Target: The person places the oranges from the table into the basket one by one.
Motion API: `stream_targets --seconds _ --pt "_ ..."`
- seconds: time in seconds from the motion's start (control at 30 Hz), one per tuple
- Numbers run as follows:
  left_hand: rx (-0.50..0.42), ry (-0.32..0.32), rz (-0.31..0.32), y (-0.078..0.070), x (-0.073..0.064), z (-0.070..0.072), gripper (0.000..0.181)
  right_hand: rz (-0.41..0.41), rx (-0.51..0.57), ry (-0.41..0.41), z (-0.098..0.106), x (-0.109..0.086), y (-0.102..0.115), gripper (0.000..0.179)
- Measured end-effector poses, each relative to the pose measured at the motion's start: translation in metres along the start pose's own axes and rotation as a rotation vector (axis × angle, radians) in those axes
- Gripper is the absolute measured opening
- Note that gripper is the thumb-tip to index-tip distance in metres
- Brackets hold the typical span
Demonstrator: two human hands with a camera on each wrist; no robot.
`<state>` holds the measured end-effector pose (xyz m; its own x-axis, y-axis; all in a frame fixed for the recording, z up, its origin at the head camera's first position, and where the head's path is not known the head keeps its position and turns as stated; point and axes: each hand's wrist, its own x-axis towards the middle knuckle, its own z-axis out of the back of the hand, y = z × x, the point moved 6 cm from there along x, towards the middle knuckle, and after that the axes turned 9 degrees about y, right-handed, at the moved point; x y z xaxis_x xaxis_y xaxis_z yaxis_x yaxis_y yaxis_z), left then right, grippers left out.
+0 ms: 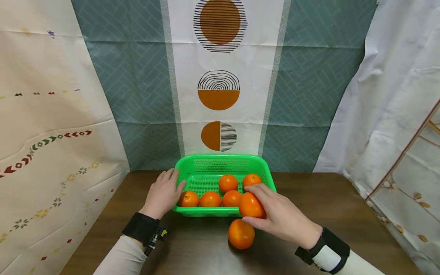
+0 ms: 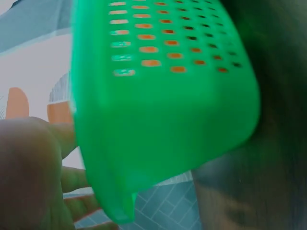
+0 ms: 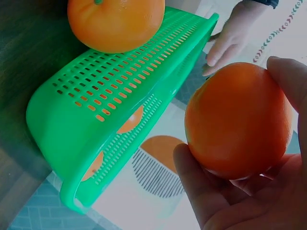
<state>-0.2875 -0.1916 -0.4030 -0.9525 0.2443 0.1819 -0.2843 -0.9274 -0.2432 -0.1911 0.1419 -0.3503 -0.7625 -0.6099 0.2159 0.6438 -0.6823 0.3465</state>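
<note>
A green plastic basket (image 1: 220,156) with slotted sides stands on the table. Inside it several oranges (image 1: 211,199) lie mostly along the near side. My right hand (image 1: 280,214) holds an orange (image 1: 251,205) over the basket's near right rim, thumb and fingers on opposite sides of the fruit. Just below, another orange (image 1: 241,233) sits on the table in front of the basket; its green stem end shows in the right wrist view. My left hand (image 1: 163,194) is at the basket's left rim, fingers extended and loosely spread. The left wrist view shows those fingers partly hidden behind the rim.
The brown wooden table (image 1: 309,194) extends on both sides of the basket. Behind it hangs a teal and white cloth (image 1: 144,95) with printed circles. Patterned pale cloth (image 1: 62,152) hangs at the left, white cloth (image 1: 388,114) at the right.
</note>
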Motion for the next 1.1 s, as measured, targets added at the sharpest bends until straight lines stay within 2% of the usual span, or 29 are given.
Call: stream_targets --seconds 0.17,0.37,0.47,0.7,0.87,1.1 --pt "0.06 0.049 -0.045 -0.004 0.0 -0.011 0.058 -0.019 0.026 0.002 0.0 0.004 -0.003 0.068" --pt "0.076 0.147 -0.085 -0.01 -0.004 -0.011 0.054 -0.015 0.045 0.017 -0.002 0.009 -0.005 0.068" --pt "0.063 0.143 -0.101 -0.011 -0.004 -0.011 0.053 -0.034 0.052 0.021 -0.003 0.009 -0.008 0.071" --pt "0.033 0.151 -0.073 -0.008 -0.003 -0.015 0.056 -0.06 0.066 0.019 -0.004 0.007 -0.013 0.07" --pt "0.084 0.16 -0.04 -0.008 -0.004 -0.012 0.06 -0.055 0.051 0.005 -0.003 0.005 -0.014 0.07" --pt "0.148 0.096 -0.073 -0.016 -0.003 -0.002 0.062 -0.041 0.056 0.0 -0.004 0.004 -0.014 0.072"
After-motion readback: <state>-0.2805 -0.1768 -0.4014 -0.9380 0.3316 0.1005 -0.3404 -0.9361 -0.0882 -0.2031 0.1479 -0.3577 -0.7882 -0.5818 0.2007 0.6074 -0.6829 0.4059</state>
